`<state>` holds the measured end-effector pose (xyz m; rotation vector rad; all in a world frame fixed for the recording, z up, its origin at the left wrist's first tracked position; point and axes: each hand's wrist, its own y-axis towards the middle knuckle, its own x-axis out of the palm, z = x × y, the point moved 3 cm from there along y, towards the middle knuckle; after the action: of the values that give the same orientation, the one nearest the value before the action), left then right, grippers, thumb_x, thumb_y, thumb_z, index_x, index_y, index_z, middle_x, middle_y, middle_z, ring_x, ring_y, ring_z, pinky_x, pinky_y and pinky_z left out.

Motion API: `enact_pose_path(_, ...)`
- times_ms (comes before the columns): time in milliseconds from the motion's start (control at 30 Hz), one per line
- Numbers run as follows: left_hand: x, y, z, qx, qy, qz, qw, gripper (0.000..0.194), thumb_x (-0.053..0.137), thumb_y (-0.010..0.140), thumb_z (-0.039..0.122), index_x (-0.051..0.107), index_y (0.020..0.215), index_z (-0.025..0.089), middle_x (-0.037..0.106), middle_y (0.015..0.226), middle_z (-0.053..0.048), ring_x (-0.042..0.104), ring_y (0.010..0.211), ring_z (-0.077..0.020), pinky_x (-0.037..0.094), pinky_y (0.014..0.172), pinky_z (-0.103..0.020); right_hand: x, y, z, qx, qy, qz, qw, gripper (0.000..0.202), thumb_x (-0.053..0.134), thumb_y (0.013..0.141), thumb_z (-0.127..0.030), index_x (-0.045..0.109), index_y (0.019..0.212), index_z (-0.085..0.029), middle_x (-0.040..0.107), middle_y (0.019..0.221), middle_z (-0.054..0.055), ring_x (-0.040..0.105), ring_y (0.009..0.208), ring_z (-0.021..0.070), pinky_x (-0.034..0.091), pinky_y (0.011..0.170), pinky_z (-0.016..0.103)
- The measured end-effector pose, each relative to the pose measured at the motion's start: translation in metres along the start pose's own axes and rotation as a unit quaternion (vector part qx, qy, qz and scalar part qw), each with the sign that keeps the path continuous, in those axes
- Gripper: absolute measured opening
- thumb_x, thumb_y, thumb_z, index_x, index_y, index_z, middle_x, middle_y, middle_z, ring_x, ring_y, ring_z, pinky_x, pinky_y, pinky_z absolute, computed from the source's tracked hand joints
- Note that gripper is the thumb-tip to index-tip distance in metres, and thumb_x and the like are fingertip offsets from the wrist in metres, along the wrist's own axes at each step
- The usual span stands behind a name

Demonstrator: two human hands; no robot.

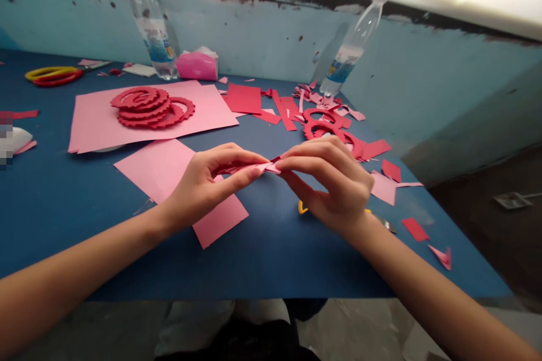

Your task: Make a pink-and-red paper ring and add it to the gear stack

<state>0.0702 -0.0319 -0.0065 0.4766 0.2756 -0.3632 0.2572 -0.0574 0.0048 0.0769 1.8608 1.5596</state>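
Between my hands, above the middle of the blue table (279, 259), is a thin folded pink paper piece (269, 167) with a darker red edge. My left hand (212, 177) pinches its left part between thumb and fingers. At its right end, my right hand (328, 180) grips it with thumb and fingertips. A pink sheet (154, 168) lies flat, partly under my left hand. Behind my right hand are red scalloped rings (317, 131). Something with yellow handles (302, 207) is mostly hidden beneath that hand.
More red scalloped rings (146, 107) lie on a large pink sheet (215, 113). Scissors (55, 75) rest at the back left. Two plastic bottles (156, 39) (349, 53) stand by the wall, near a pink tissue pack (197, 66). Paper scraps (383, 187) litter the right side.
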Motion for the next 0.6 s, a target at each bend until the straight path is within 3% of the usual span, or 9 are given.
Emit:
enact_pose_path(467, -0.0001, 0.0005, -0.0023, -0.025, -0.01, 0.003, 1.0, 0.019, 0.069, 0.087, 0.037, 0.076, 0.096, 0.023, 0.073, 0.095, -0.004, 0.067, 0.087, -0.0183, 0.055, 0.077, -0.028, 0.0088, 0.0011, 0.0006, 0.027, 0.003, 0.015, 0.999, 0.017, 0.069, 0.086, -0.008, 0.071, 0.09, -0.024, 0.071, 0.087, 0.003, 0.062, 0.08, 0.0185, 0.052, 0.073, 0.035)
enact_pose_path(600, -0.0005, 0.0009, -0.0061, -0.033, -0.042, 0.0, 0.999, 0.019, 0.067, 0.088, 0.038, 0.076, 0.097, 0.023, 0.074, 0.096, -0.004, 0.066, 0.087, -0.0179, 0.053, 0.076, -0.028, 0.0091, 0.0001, 0.0053, 0.065, 0.028, -0.006, 0.997, 0.019, 0.073, 0.087, -0.02, 0.067, 0.105, -0.024, 0.07, 0.103, 0.006, 0.063, 0.096, 0.0211, 0.053, 0.084, 0.04)
